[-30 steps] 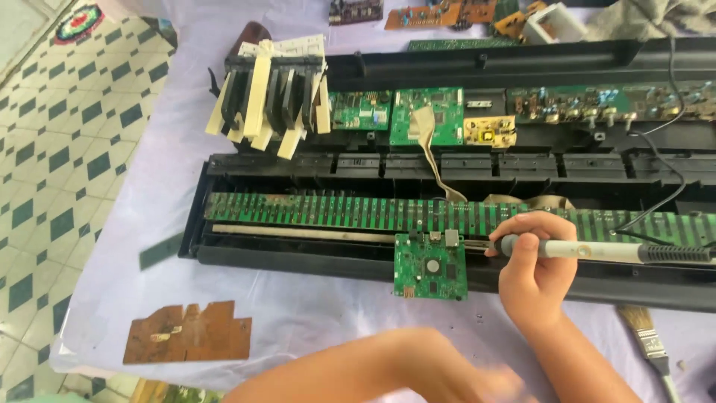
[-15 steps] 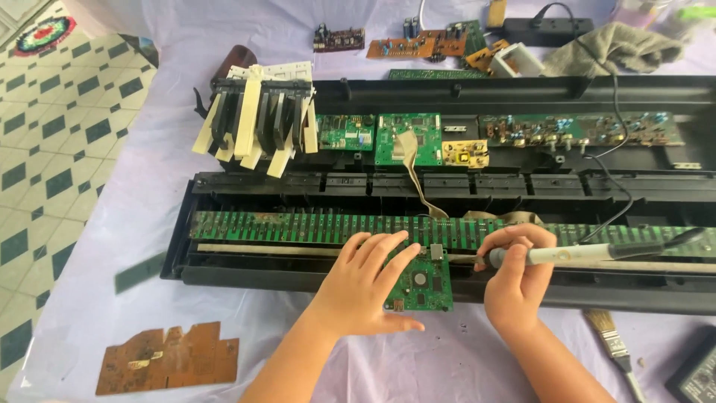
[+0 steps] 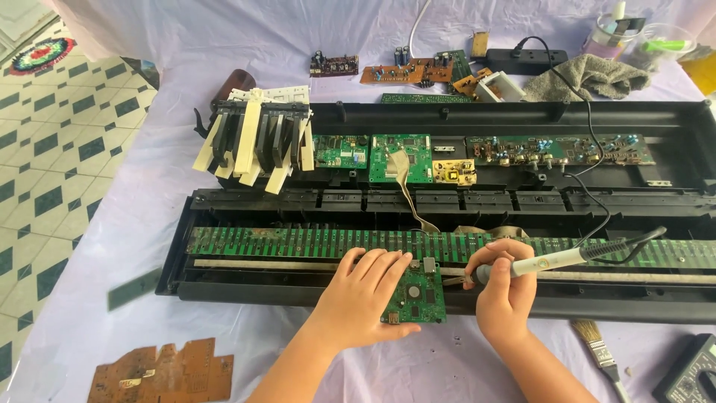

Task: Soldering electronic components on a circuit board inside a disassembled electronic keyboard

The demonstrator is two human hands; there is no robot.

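Note:
An opened black keyboard chassis (image 3: 246,287) lies across the table, with a long green key-contact board (image 3: 298,242) inside it. My left hand (image 3: 365,295) rests flat, fingers spread, on the left part of a small green circuit board (image 3: 421,297) at the chassis's front edge. My right hand (image 3: 503,291) grips a white-handled soldering iron (image 3: 552,261); its tip points left at the small board's right edge. The iron's black cable (image 3: 589,194) runs up across the chassis.
A stack of loose piano keys (image 3: 257,138) sits on the upper left of the chassis. Several circuit boards (image 3: 406,72) lie at the back, near a grey cloth (image 3: 585,77). A brown board (image 3: 168,371) lies front left, a brush (image 3: 597,351) and a meter (image 3: 690,377) front right.
My left hand came up from the bottom edge and settled on the small green board. The right hand with the iron stayed nearly where it was.

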